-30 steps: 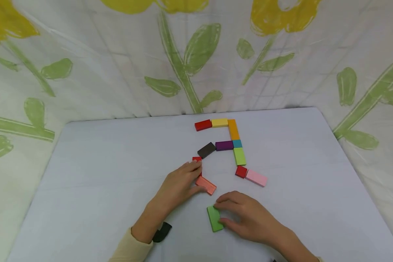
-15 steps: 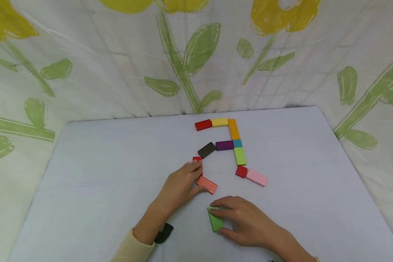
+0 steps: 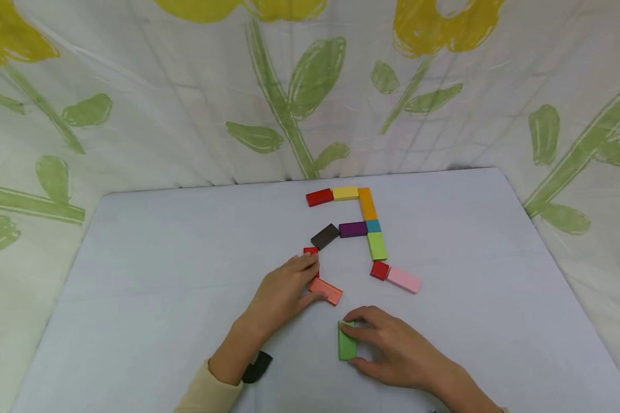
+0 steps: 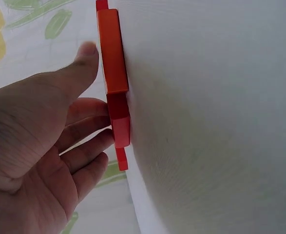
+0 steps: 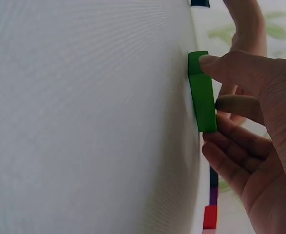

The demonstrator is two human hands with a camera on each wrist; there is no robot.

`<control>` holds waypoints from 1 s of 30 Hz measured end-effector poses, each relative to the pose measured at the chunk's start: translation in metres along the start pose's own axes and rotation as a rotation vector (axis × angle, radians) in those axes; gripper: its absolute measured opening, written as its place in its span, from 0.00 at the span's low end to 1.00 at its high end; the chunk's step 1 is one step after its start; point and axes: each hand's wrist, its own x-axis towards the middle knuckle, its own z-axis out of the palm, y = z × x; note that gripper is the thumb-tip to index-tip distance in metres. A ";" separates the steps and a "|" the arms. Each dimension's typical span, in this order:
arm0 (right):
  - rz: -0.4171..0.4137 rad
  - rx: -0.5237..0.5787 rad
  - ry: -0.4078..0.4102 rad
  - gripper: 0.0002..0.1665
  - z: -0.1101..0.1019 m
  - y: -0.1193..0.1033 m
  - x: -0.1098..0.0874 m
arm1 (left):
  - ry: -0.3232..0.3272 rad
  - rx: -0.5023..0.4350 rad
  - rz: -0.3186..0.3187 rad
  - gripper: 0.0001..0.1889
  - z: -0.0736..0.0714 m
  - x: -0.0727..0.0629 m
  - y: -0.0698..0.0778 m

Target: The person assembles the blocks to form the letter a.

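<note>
In the head view my right hand (image 3: 398,347) grips a green block (image 3: 347,341) lying flat on the table. Its thumb is at the near end and its fingertips are at the far end and on top; the right wrist view also shows this green block (image 5: 202,95) between thumb and fingers. My left hand (image 3: 284,292) rests its relaxed fingertips on a red block (image 3: 311,250), largely hidden under them. The left thumb lies beside a coral block (image 3: 328,291), which touches the red one; in the left wrist view that coral block (image 4: 112,51) appears orange.
Beyond the hands, a line of blocks runs through a dark grey block (image 3: 325,236), a purple block (image 3: 352,229), an orange block (image 3: 368,203) and a pink block (image 3: 404,280). Red, yellow, teal and lime blocks join it. A flower-patterned curtain (image 3: 186,115) hangs behind the white table (image 3: 160,258).
My right hand has closed its thumb and fingers on the green block, which has shifted slightly right and away from me and turned straighter. The left hand has stayed in place.
</note>
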 end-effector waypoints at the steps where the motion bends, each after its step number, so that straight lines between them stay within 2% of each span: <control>1: 0.004 0.001 0.008 0.30 0.000 0.000 0.000 | 0.008 -0.003 0.003 0.30 0.000 0.000 -0.001; 4: 0.012 -0.001 0.026 0.31 0.001 0.001 -0.001 | 0.036 -0.009 0.016 0.25 0.002 0.000 -0.003; 8: 0.024 0.002 0.031 0.31 0.001 0.002 -0.001 | 0.055 -0.011 0.025 0.23 0.003 -0.001 -0.004; 16: 0.039 -0.006 0.037 0.31 0.002 0.001 -0.002 | 0.056 0.008 0.028 0.24 0.005 0.000 -0.004; 23: 0.042 -0.034 0.055 0.31 0.003 0.000 -0.003 | 0.035 -0.028 0.012 0.25 0.003 0.001 -0.002; 27: 0.016 -0.077 0.072 0.31 0.003 -0.001 -0.003 | 0.032 -0.033 0.008 0.25 0.002 0.000 -0.002; 30: -0.042 -0.085 0.070 0.29 0.003 -0.001 -0.003 | 0.031 -0.030 0.007 0.25 0.002 0.000 -0.002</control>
